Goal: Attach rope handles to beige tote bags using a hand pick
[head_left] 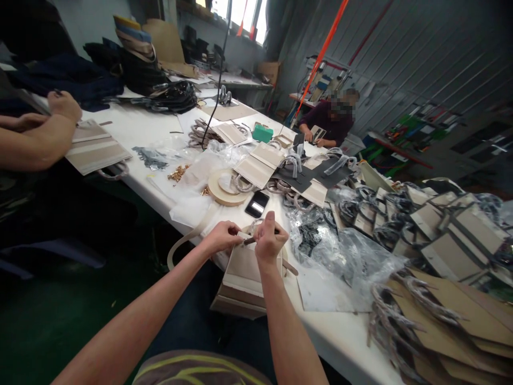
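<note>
A beige handbag piece (242, 272) lies tilted at the table's front edge, in front of my body. My left hand (224, 237) has its thumb and fingers closed on the upper edge of this piece. Wrapped in a fist with the thumb on top, my right hand (270, 238) grips a short dark tool (249, 241). The tool's shaft points left, toward the left fingertips, against the top of the bag piece. Its handle is hidden in the fist, so its exact kind is unclear. A plastic-wrapped handle shows just behind the hands.
Beyond my hands lie a phone (257, 203), a tape roll (227, 187) and gold fittings (178, 172). Clear plastic (352, 267) and stacked bag pieces (452, 315) spread to the right. A co-worker's arms (36, 136) are at left; another person (331, 120) sits across.
</note>
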`<state>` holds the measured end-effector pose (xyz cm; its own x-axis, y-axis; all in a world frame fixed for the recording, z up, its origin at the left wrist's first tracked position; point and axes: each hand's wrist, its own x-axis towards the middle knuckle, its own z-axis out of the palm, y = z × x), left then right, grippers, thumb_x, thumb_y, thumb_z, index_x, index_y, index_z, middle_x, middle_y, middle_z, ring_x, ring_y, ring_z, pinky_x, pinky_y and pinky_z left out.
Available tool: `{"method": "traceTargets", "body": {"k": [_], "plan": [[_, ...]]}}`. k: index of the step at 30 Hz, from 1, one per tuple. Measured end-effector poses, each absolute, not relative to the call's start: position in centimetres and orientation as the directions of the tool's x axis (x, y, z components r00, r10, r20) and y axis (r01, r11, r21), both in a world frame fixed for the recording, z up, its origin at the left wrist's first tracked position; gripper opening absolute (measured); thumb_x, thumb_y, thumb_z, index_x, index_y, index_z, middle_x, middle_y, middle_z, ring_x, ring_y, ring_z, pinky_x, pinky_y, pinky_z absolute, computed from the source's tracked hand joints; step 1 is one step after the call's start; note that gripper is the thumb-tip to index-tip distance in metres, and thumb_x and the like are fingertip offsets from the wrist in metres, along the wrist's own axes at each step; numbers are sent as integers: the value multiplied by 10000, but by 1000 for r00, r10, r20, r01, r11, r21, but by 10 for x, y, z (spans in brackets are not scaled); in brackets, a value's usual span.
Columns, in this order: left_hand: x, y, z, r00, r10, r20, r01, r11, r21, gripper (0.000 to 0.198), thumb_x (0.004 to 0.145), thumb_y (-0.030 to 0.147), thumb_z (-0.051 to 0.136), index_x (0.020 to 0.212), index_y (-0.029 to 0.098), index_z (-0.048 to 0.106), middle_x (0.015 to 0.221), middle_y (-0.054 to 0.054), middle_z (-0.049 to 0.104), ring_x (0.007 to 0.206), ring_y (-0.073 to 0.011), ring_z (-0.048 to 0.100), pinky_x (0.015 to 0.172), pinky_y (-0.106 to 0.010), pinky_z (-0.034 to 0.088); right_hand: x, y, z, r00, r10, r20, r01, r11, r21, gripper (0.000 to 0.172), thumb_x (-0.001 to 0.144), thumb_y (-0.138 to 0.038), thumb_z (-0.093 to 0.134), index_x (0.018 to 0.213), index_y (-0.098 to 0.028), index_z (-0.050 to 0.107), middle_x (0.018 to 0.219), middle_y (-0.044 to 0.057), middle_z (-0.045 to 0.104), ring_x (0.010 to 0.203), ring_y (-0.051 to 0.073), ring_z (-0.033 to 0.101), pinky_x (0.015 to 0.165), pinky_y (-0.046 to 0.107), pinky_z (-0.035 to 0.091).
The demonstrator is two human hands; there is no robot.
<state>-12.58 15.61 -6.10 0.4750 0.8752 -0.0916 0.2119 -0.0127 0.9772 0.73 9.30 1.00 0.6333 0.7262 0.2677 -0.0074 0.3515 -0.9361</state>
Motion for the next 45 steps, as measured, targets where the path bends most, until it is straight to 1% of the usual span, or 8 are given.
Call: {"method": "traceTargets", "body": {"k": [7,16,22,28,33,38,40,45], "plan": [[-126,159,-73,503,857,-109,192,12,981,183,661,344,767,684,164,747,617,19,587,636,-160,512,606,-290,339,0,97,4,582,751,311,93,318,-944,726,1093,-643,694,533,-248,453,458,-39,427,404,108,375,441,297,279],[-123,163,-71,491,853,-176,216,77,973,120,619,263,745,682,161,759,620,0,649,628,-176,559,588,-292,355,0,106,-1,554,783,284,81,289,-954,717,1062,-666,724,562,-258,411,455,-62,393,390,97,364,421,284,286],[-119,158,-73,429,888,-168,224,76,972,163,609,211,732,735,148,814,639,-1,667,633,-176,561,579,-291,352,20,106,19,551,825,127,-156,251,-955,784,999,-704,779,551,-262,313,450,-97,282,346,65,264,342,252,179],[-117,154,-71,378,911,-167,260,69,963,135,615,180,724,718,151,806,626,8,649,622,-168,541,576,-295,340,17,111,11,518,855,-4,-259,152,-954,782,953,-696,831,565,-268,303,443,-105,281,334,59,277,322,236,190],[-117,152,-70,382,913,-143,264,40,964,88,624,161,716,682,152,782,612,7,651,623,-169,551,577,-296,338,24,138,1,513,845,-151,-319,25,-947,753,978,-706,802,647,-277,279,452,-126,276,347,55,247,321,218,188],[-118,153,-74,388,908,-157,195,86,977,145,645,179,766,768,132,826,685,-15,732,667,-181,622,601,-284,393,33,161,-3,514,763,-393,-408,-185,-894,738,1035,-723,736,690,-284,253,440,-150,229,354,51,184,315,199,167],[-118,154,-76,376,912,-166,188,101,977,151,650,182,778,780,131,836,696,-18,743,674,-181,630,603,-280,400,33,158,-1,495,782,-379,-391,-189,-901,741,1034,-710,741,691,-287,238,441,-149,222,352,52,191,315,199,178],[-116,155,-79,379,904,-199,190,134,973,142,633,146,771,761,133,831,679,-19,733,661,-178,624,582,-279,394,25,138,2,509,852,-122,-270,23,-963,749,993,-683,781,648,-289,246,452,-123,258,341,61,266,311,221,211]]}}
